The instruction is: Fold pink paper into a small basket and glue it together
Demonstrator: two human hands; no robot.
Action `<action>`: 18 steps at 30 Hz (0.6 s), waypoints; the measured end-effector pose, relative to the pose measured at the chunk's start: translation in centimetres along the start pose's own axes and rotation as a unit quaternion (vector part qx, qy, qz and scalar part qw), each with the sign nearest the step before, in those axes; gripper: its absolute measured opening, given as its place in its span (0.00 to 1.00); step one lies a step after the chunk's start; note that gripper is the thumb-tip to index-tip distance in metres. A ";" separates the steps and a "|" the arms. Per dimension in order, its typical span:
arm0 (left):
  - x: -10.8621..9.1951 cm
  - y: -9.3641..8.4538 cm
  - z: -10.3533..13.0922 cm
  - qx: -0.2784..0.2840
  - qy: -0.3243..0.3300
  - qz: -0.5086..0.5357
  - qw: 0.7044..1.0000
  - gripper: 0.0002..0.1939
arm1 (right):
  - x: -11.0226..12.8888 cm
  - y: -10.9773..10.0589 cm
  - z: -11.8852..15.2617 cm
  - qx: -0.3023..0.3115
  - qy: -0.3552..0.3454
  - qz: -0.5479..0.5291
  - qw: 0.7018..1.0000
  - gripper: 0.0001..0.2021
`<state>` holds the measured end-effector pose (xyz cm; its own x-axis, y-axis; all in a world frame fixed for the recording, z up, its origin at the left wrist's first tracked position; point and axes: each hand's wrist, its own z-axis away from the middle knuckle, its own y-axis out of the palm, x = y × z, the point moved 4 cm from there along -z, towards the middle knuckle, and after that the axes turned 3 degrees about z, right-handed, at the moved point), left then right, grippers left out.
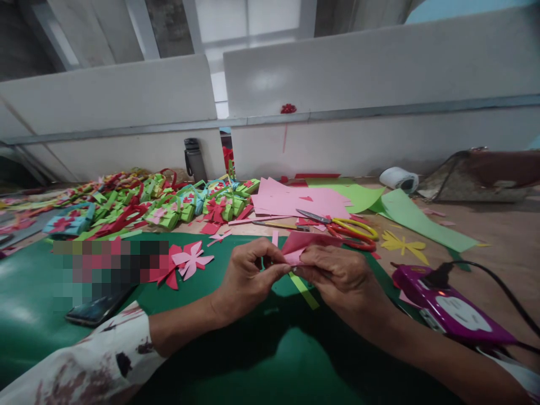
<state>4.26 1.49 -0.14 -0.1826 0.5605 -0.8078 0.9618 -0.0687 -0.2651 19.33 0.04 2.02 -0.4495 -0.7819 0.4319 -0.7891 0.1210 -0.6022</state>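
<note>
Folding a small red and pink paper piece between both hands

Pinching from two sides, the left hand [247, 275] and the right hand [337, 278] meet at the centre of the frame over the green mat [236, 360] on the table [498, 236]. Each grip is closed on the paper piece [300, 246], thumb against fingertips, with no gap visible. To do this step well, I judge the fingertips should stay close to the crease and press evenly, so the thin paper does not tear. The piece seems to lie with its long axis left to right, its red tip pointing to the right and slightly up; the fold itself is partly hidden. Scissors [350, 229] lie just behind, glue gun [447, 306] at lower right.
</note>
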 end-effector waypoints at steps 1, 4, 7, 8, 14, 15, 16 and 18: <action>0.1 0.0 0.0 -0.001 -0.017 0.010 1.000 0.05 | 0.1 0.0 0.0 0.002 0.001 0.010 1.000 0.07; 0.4 0.1 -0.2 0.002 -0.076 0.052 0.996 0.06 | 0.2 -0.1 0.0 0.013 0.007 0.026 1.000 0.08; 0.9 0.2 -0.3 0.004 -0.115 0.076 0.990 0.07 | 0.1 0.1 0.0 0.009 0.012 0.027 1.000 0.09; 1.1 0.2 -0.3 0.003 -0.118 0.071 0.991 0.07 | 0.1 0.2 0.0 0.002 0.013 0.025 1.000 0.09; 1.6 -0.1 -0.4 0.013 -0.128 0.022 0.991 0.07 | -0.2 0.5 0.1 -0.023 0.005 0.009 1.000 0.07; 1.6 -0.1 -0.4 0.016 -0.126 0.015 0.992 0.07 | -0.2 0.5 0.1 -0.027 0.005 0.013 1.000 0.07; 1.5 -0.1 -0.4 0.019 -0.120 0.007 0.993 0.07 | -0.3 0.5 0.1 -0.032 0.007 0.018 0.999 0.07; 1.4 -0.1 -0.4 0.016 -0.101 0.004 0.995 0.07 | -0.4 0.4 0.1 -0.040 0.012 0.033 0.999 0.06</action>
<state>3.98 2.59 -1.02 -0.2150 0.3824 -0.8986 0.9570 -0.1012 -0.2720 19.27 0.35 1.51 -0.5103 -0.7563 0.4094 -0.7883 0.2210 -0.5743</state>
